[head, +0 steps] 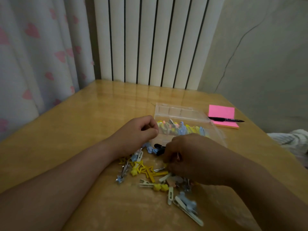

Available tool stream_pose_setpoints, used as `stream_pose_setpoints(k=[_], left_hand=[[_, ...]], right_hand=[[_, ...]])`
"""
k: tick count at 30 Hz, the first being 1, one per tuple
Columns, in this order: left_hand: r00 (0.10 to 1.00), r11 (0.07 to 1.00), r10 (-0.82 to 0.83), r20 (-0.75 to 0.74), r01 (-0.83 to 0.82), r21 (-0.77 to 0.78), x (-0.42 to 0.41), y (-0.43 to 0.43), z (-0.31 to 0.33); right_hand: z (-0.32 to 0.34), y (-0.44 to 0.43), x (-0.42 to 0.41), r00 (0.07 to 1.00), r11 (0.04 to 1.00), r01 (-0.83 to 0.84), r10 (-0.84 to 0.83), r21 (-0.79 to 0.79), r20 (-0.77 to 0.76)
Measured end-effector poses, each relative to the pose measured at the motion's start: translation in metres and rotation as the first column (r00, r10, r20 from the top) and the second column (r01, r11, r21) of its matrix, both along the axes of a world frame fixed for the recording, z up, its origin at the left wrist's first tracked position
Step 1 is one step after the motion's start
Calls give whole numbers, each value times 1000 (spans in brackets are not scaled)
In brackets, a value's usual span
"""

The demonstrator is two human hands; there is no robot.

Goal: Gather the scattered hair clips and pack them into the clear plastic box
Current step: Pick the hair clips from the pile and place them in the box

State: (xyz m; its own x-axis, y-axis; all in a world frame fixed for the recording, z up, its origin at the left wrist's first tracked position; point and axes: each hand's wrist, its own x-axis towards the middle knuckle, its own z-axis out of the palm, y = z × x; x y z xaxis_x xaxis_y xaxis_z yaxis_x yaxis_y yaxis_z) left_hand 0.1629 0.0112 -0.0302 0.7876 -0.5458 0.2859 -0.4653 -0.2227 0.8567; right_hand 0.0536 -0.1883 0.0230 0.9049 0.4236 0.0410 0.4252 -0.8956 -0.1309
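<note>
The clear plastic box (181, 112) sits open just behind the hair clips (145, 170), so trips are short. The right hand (188, 157) pinches clips; the left hand (140, 130) curls by the box's left wall, grip unclear.

Head-worn; facing forward, down; near table (83, 122).
</note>
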Motion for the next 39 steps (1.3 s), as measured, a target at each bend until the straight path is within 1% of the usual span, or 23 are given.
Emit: stream_pose_setpoints(k=[3,6,9,15,18,23,27,32,39], left_hand=[[1000,1000,-1,-17,1,-8,0,0,0],[1000,1000,8,-20,-8,-4,1,-1,-1],[1000,1000,9,-18,-9,-3,2,-1,-1],[1000,1000,16,-14,-16,-3,2,-2,-1],[1000,1000,9,-20,-10,-3,2,-2,-2],[1000,1000,9,-13,-9,-4,1,-2,-2],[1000,1000,10,-10,-10,-1,1,-2,0],[1000,1000,16,-24,-16,3,-2,-2,2],[1000,1000,23,-20,-23,10,-2,-2,2]], right_hand=[[2,3,-1,1000,997,-14,12,-70,-22],[2,10,-1,999,983,-33,32,-183,-8],[0,16,2,1000,966,-19,25,-257,18],[-6,21,2,993,934,-23,63,-356,101],[-10,23,1,987,932,-19,75,-362,141],[-13,25,2,987,940,-45,95,-339,133],[-14,21,2,992,953,-20,57,-301,114],[-7,18,-2,996,964,-25,47,-263,79],[-3,33,-6,996,949,25,5,-315,93]])
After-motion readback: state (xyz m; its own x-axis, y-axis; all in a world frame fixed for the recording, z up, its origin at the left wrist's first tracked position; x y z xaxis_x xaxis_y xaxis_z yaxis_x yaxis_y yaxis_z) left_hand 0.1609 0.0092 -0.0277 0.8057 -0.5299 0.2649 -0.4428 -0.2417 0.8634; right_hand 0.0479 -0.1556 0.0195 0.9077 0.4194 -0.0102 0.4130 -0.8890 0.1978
